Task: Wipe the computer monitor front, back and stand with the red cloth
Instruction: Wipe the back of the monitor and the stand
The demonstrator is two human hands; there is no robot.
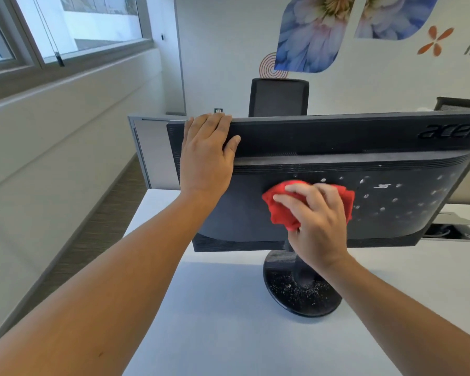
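Two arms in shot. Left hand (205,156) and right hand (318,221) are bare, with short nails. Left forearm (120,267) and right forearm (404,302) are bare skin right out to the frame edge. Small dark mark (101,354) low on the left forearm.

Screen: black plastic monitor (337,147) faces away, front unseen
Far end: monitor and raised logo (451,130) cut off past the right hand (319,222)
Cloth: crumpled red cloth (278,210) partly under that hand
Fingertips: left hand (205,156) hides them over the top edge
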